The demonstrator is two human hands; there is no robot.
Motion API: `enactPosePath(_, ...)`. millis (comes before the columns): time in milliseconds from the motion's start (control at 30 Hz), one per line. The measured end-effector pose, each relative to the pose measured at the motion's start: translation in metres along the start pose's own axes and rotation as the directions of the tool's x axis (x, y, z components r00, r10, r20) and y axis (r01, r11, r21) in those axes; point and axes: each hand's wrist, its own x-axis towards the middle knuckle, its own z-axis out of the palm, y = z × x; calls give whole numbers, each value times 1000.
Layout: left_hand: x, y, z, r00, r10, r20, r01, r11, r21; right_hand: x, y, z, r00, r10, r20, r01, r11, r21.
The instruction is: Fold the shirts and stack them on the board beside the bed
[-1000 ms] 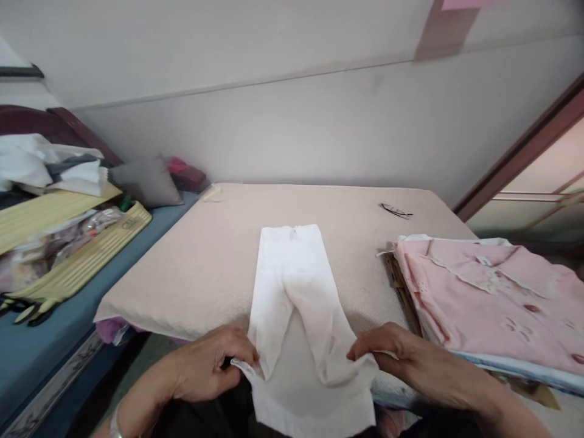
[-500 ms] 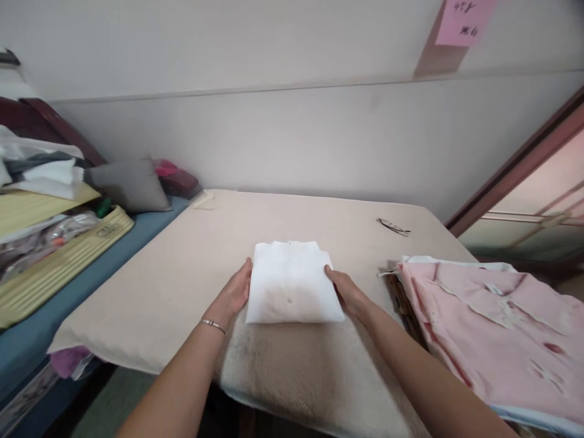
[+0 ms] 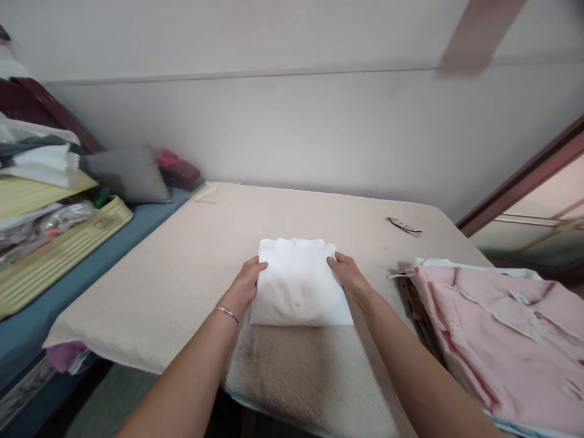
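A white folded shirt point(image 3: 298, 286) with one small button showing lies near the front of the cloth-covered table point(image 3: 292, 207). My left hand point(image 3: 250, 277) grips its left side, thumb on top and fingers underneath. On the opposite side, my right hand point(image 3: 347, 272) pinches the upper right edge in the same way. A thin silver bracelet point(image 3: 227, 313) circles my left wrist. The fingers beneath the shirt are hidden.
Folded clothes with a pink garment point(image 3: 506, 340) on top are stacked at the right. Eyeglasses point(image 3: 403, 227) lie toward the back right. To the left, a blue bench point(image 3: 150, 218) carries a grey cushion point(image 3: 128, 175) and a yellow container point(image 3: 59, 255). A wall closes off the back.
My left hand has moved up along the shirt's side, and its thumb now lies over the edge. The right hand has shifted toward the upper corner. The view has turned slightly.
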Motion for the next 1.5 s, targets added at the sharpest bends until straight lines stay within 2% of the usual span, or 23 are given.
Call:
enactPosePath(100,2,-1,-4,999,37,-24,-35,995,95,7,-3,2,996,73,-42,-78,989,-128)
enactPosePath(200,8,-7,-7,992,62,-113,-33,970,242,18,-6,2,981,126,-148,-174,910,-376)
enactPosePath(300,14,-8,-10,972,117,-202,-32,923,383,17,-12,2,967,107,-232,-215,830,-514)
enactPosePath(367,11,-4,-10,943,196,-268,-39,868,496,6,-17,7,960,49,-274,-222,729,-648)
enactPosePath(433,4,-2,-5,909,297,-293,-73,805,589,-12,-22,15,963,-90,-253,-158,570,-806)
enactPosePath(467,-1,-4,-1,892,373,-256,-119,739,663,-22,-23,20,962,-179,-205,-95,483,-871)
enactPosePath(500,-7,-8,4,871,456,-180,-177,634,753,-30,-23,25,956,-259,-140,-23,407,-913)
enactPosePath(533,-12,-15,10,849,524,-68,-234,489,840,-37,-20,31,945,-319,-75,45,354,-934)
enactPosePath(567,-16,-24,16,828,557,61,-280,318,906,-42,-16,36,936,-351,-18,100,315,-944)
enactPosePath(600,-19,-33,21,817,548,178,-306,151,940,-44,-10,40,935,-353,25,135,290,-948)
enactPosePath(633,-21,-43,26,821,511,256,-310,22,950,-45,-2,44,942,-332,49,148,277,-949)
enactPosePath(700,-20,-59,32,855,426,295,-286,-87,954,-43,15,48,963,-265,49,126,281,-951)
enactPosePath(767,-17,-65,34,882,377,284,-261,-112,959,-39,27,49,974,-224,35,102,295,-950)
enactPosePath(833,-13,-60,34,892,350,286,-270,-95,958,-36,32,47,976,-214,36,101,304,-947)
enactPosePath(900,-11,-46,29,900,341,270,-288,0,958,-36,30,40,978,-201,57,120,318,-941)
enactPosePath(967,-12,-30,18,918,375,128,-218,206,954,-40,24,32,977,-197,85,151,351,-924)
enactPosePath(1033,-13,-16,4,919,382,-101,-70,410,909,-48,17,22,976,-210,64,148,411,-900)
enactPosePath(1100,-14,-9,-10,901,339,-270,59,522,851,-55,12,14,976,-209,-61,51,492,-869)
enactPosePath(1167,-13,-8,-18,902,271,-337,122,587,800,-57,7,9,963,-139,-231,-111,575,-811)
enactPosePath(1233,-12,-11,-18,912,191,-362,150,667,730,-54,2,6,951,12,-308,-247,627,-739)
enactPosePath(1333,-13,-13,-9,942,37,-334,173,800,575,-42,-6,4,956,196,-218,-293,652,-699)
enactPosePath(1400,-18,-7,-3,962,-76,-261,191,872,450,-38,-12,2,967,219,-132,-247,666,-704)
enactPosePath(1500,-30,8,2,973,-208,-98,228,921,315,-48,-20,-3,981,181,-69,-175,677,-715)
